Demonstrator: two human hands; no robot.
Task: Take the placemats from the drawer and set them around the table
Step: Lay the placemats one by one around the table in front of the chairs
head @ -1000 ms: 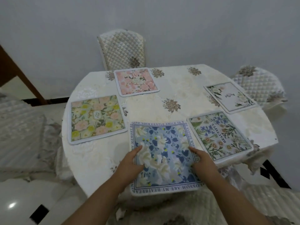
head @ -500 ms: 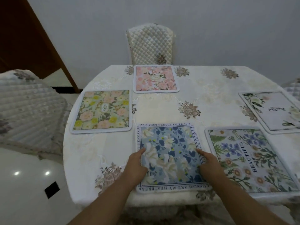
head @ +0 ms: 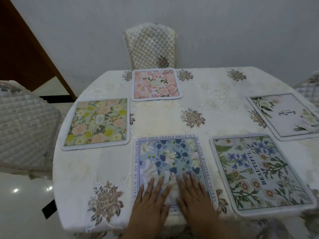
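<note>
Several floral placemats lie flat on the round table (head: 215, 94) with its cream cloth. A blue placemat (head: 170, 157) with lettering round its border sits at the near edge. My left hand (head: 151, 195) and my right hand (head: 192, 192) rest palm down, side by side, on its near half, fingers spread, gripping nothing. A green and yellow placemat (head: 98, 123) lies to the left. At the far side is a pink placemat (head: 156, 84). The "BEAUTIFUL" placemat (head: 259, 171) is at the near right, and a white placemat (head: 284, 116) at the far right.
A quilted chair (head: 151, 47) stands behind the table against the grey wall. Another quilted chair (head: 24, 128) is at the left, and a third shows at the right edge. A brown wooden panel (head: 25, 49) leans at the upper left. Glossy white floor lies at the lower left.
Both hands have slid from the blue placemat's side edges inward to its near middle, now flat and close together. The view has moved closer to the table.
</note>
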